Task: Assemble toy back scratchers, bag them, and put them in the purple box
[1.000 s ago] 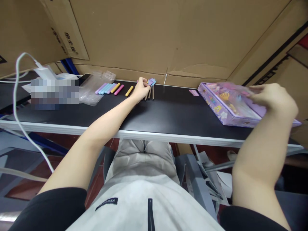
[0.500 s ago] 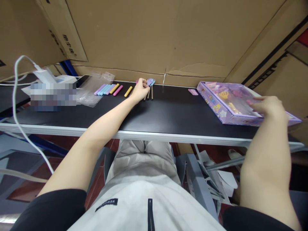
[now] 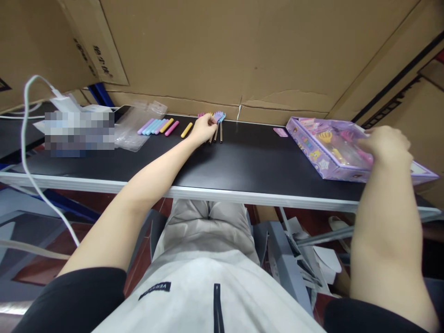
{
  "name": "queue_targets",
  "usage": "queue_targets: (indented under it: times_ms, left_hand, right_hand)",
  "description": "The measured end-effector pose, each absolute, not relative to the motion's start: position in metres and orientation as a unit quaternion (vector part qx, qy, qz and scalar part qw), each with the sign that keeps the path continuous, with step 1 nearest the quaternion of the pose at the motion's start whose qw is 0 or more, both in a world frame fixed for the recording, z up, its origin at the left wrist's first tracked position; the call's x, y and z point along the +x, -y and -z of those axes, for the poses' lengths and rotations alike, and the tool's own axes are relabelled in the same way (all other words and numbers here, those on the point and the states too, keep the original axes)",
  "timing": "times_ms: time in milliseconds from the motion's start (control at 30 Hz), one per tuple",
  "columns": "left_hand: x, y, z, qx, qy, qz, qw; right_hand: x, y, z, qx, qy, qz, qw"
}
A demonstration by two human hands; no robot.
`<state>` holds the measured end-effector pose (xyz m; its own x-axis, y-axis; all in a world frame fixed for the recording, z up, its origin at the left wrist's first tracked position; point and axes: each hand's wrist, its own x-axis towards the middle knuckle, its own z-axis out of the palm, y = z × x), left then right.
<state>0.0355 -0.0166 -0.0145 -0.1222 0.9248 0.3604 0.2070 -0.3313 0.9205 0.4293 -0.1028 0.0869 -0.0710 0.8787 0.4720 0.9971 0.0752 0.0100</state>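
Note:
My left hand (image 3: pixel 203 129) reaches to the far edge of the black table (image 3: pixel 243 162) and pinches small toy forks (image 3: pixel 218 121) with pastel heads and thin brown stems. To their left lies a row of pastel sticks (image 3: pixel 157 126), purple, blue, yellow and pink, with one yellow stick (image 3: pixel 186 130) apart. My right hand (image 3: pixel 383 143) rests on top of a purple toy box (image 3: pixel 329 150) at the right of the table, fingers curled over its clear lid.
A clear plastic bag (image 3: pixel 133 127) lies beside the sticks. A white charger with cable (image 3: pixel 26 125) sits at the far left. A small pink tag (image 3: pixel 280 132) lies near the box. Cardboard walls (image 3: pixel 222 51) rise behind the table. Scrap paper lies on the floor below.
My right hand drew back over the purple box and settled on its near part; the box shifted slightly. My left hand stayed at the forks.

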Motion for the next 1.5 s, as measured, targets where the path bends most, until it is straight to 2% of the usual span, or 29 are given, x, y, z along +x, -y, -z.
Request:
queue_targets:
  times_ms: [167,300,433,533,700,833,1033,1133,1300,1500]
  left_hand:
    - [0.021,0.013,0.014,0.639,-0.508,-0.534,0.219]
    - [0.008,0.011,0.011,0.629,-0.526,-0.538,0.193]
    - [-0.005,0.009,0.008,0.612,-0.549,-0.539,0.185]
    - [-0.014,0.004,0.008,0.603,-0.574,-0.527,0.169]
    - [-0.039,-0.007,0.007,0.581,-0.621,-0.509,0.132]
    - [-0.064,-0.015,0.007,0.542,-0.648,-0.525,0.11]
    - [-0.077,-0.021,0.011,0.519,-0.666,-0.523,0.115]
    - [-0.071,-0.02,0.013,0.57,-0.687,-0.437,0.114]
    - [-0.061,-0.015,0.015,0.665,-0.719,-0.191,0.066]
    - [-0.044,0.006,0.004,0.675,-0.727,-0.118,0.045]
  right_hand:
    - [0.367,0.099,-0.092,-0.643,0.732,0.138,0.179]
    - [0.322,0.077,-0.092,-0.639,0.752,0.075,0.141]
    - [0.261,0.032,-0.07,-0.478,0.867,-0.034,0.135]
    - [0.22,-0.004,-0.043,-0.389,0.903,-0.076,0.164]
    - [0.18,-0.017,-0.012,-0.449,0.89,-0.005,0.073]
    - [0.171,0.006,-0.006,-0.425,0.899,0.074,0.069]
    - [0.174,0.024,0.004,-0.415,0.904,0.084,0.066]
    - [0.174,0.026,0.006,-0.418,0.904,0.071,0.061]
    - [0.171,0.031,0.005,-0.432,0.899,0.057,0.043]
    - [0.17,0.034,0.005,-0.434,0.898,0.054,0.039]
